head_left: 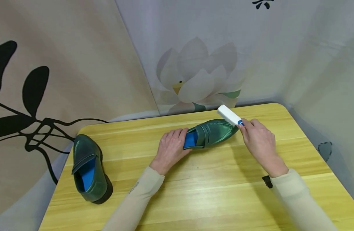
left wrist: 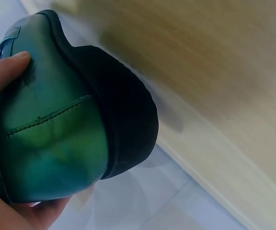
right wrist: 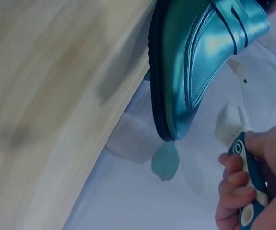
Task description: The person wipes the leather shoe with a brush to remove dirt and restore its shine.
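Observation:
A green loafer point(head_left: 218, 133) with a blue insole points to the right in the head view. My left hand point(head_left: 171, 146) grips it by the heel end, and in the left wrist view the thumb point(left wrist: 8, 72) lies on its side above the thick black heel point(left wrist: 128, 110). My right hand point(head_left: 260, 141) holds a white-headed brush point(head_left: 228, 115), its bristles facing down over the loafer's toe. In the right wrist view the fingers curl round the brush's blue-and-white handle point(right wrist: 250, 187).
A matching green loafer point(head_left: 100, 179) stands at the left of the wooden table point(head_left: 200, 192), toe toward the back edge. Behind the table hangs a pale curtain point(head_left: 107, 64) printed with flowers and dark leaves.

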`<state>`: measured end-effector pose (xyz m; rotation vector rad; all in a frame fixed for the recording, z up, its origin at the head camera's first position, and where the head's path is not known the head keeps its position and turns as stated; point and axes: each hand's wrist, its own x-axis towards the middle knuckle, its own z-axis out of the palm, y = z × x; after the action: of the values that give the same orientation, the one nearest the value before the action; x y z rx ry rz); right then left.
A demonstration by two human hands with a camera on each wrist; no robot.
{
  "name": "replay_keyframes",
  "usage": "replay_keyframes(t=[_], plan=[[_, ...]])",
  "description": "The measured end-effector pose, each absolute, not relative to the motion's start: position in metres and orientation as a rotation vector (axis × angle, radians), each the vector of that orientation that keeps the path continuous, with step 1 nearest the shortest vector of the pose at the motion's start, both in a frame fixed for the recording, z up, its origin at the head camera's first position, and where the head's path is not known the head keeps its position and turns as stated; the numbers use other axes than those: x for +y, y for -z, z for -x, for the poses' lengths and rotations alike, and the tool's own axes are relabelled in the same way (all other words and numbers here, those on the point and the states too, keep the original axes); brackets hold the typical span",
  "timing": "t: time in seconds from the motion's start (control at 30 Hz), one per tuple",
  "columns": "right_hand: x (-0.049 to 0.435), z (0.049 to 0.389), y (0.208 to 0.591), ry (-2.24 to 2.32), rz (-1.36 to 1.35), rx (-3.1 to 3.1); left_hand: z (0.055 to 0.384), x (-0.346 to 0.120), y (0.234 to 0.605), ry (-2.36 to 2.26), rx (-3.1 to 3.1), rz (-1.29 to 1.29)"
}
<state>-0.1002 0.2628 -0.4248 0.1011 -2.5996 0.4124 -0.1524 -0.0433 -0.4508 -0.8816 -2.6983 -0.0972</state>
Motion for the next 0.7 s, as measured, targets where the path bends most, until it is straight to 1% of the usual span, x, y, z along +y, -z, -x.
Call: replay_keyframes(t=[0.2,0.5,0.7], plan=[[0.274,0.096,0.425,-0.455,-0.048,-2.560,0.159,-0.039,0.449,0.064,-2.651,0.862],[0.282,0.095,0.430,-0.461,-0.057,-2.535,0.172,-0.029,0.453,0.036,-2.651,0.837],[0.284,0.095,0.433,-0.473,-0.049,-2.547,0.173,-0.030,0.455,0.071,-2.706,0.823]])
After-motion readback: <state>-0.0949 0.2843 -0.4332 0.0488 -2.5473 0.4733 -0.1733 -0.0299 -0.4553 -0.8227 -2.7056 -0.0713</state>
